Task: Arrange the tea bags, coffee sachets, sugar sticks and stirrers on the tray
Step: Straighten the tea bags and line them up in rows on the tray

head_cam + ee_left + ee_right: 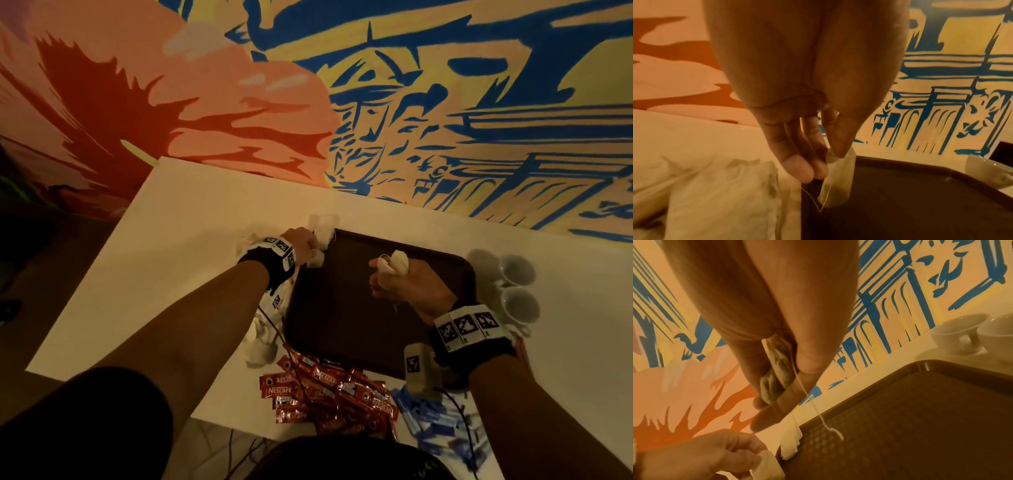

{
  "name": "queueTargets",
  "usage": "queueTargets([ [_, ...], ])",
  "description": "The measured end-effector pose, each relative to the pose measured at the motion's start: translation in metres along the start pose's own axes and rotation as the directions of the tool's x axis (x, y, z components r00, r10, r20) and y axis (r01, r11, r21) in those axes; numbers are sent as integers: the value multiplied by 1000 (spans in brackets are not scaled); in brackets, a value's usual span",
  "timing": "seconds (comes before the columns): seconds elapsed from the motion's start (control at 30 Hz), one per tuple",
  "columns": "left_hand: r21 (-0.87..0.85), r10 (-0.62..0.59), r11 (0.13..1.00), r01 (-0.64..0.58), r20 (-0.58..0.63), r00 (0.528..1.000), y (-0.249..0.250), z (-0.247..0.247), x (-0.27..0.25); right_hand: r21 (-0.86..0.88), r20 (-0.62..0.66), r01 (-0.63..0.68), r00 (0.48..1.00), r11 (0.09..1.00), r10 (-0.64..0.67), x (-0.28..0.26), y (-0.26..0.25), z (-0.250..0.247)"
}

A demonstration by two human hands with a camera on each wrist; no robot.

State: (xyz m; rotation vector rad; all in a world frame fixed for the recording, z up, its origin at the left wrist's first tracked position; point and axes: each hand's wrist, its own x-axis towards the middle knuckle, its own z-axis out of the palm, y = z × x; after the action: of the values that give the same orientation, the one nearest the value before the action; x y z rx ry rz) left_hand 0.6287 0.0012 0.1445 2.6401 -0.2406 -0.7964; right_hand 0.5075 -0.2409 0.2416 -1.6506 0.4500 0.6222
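Pinching one tea bag point(838, 180) in left hand point(303, 245) at brown tray point(346, 329) corner; clutching bunched tea bags point(774, 369) in right hand point(409, 286) above tray.

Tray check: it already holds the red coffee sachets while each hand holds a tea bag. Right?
Not quite. The head view shows the red coffee sachets on the table beside the tray. Left hand and right hand each hold a tea bag.
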Motion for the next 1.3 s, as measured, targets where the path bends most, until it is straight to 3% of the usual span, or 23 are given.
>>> queueTargets([
  [0.13,36,-29,999,28,39,999,-7,11,25,51,-5,-10,1000,999,11,8,0,5],
  [0.53,-38,-47,998,46,-15,999,-15,11,66,107,-44,11,999,994,-6,16,13,17],
  [0.7,-122,-64,991,54,-78,995,-14,10,69,143,-59,24,998,989,-15,14,11,14],
  [0.9,-222,-166,968,121,-196,966,-3,10,55,154,-48,68,997,986,-61,12,14,10],
  [1.0,-182,-179,973,143,-200,963,-1,21,42,153,-44,67,997,986,-61,11,17,10],
  [1.17,44,-85,995,89,-78,993,2,42,29,162,-28,56,998,985,-52,12,18,13],
  [1.3,59,-89,994,91,-34,995,5,52,30,148,-25,49,999,988,-46,12,19,12],
])
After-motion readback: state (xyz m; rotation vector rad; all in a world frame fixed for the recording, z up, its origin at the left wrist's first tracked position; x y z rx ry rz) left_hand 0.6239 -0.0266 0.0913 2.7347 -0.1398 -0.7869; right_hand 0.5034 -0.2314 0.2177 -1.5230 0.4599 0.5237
